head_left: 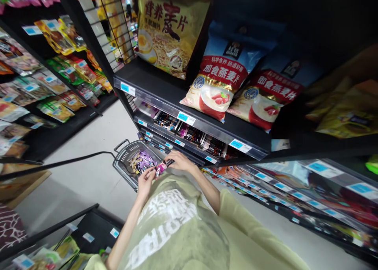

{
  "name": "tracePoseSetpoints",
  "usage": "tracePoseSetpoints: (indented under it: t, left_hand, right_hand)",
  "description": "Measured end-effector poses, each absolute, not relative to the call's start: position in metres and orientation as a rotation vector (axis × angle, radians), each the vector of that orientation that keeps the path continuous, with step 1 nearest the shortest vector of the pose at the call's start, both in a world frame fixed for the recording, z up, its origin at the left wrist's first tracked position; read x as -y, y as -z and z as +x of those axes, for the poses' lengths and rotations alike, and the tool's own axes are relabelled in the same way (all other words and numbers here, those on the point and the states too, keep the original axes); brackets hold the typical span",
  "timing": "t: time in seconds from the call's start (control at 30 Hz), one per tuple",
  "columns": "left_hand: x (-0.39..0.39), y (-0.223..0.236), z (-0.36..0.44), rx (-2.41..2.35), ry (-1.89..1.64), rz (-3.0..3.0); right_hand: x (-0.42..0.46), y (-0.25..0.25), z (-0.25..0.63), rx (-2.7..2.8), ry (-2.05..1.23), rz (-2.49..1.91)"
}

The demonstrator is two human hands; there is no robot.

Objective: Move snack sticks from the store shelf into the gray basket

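With a clock face centred on the small pink-and-dark packet (pixel 161 168), it's pinched by the left hand (pixel 145 181) at 8 o'clock and by the right hand (pixel 179 161) at 2, so it's basically held at both ends. Seems like the packet is just getting handled or checked; finer finger work is too small to tell. The grey basket (pixel 125 153) can be seen at 9, purple packs (pixel 145 159) inside, with oatmeal bags (pixel 220 71) shelved around 1. For any next move, a steady two-handed pinch is called for, tbh.
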State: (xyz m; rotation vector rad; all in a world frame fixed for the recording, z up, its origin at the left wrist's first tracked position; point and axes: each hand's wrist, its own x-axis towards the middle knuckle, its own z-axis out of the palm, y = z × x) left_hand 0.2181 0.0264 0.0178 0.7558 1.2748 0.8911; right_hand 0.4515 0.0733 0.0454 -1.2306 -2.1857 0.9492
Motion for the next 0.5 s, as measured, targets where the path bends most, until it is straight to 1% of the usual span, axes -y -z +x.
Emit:
tracePoseSetpoints:
  t: [0.17, 0.33, 0.4, 0.5]
  left_hand:
    - [-0.029, -0.016, 0.215, -1.223, -0.92, 0.732]
    - [-0.029, -0.01, 0.211, -1.229, -0.911, 0.733]
    - [-0.028, -0.008, 0.21, -1.222, -0.911, 0.731]
    - [-0.028, -0.007, 0.21, -1.211, -0.912, 0.722]
  right_hand:
    - [-0.086, -0.036, 0.479, 1.949, -0.877, -1.283]
    - [-0.116, -0.015, 0.523, 1.63, -0.666, -1.38]
    - [-0.131, -0.008, 0.54, 1.592, -0.565, -1.548]
    - [-0.15, -0.002, 0.558, 1.56, -0.455, -1.982]
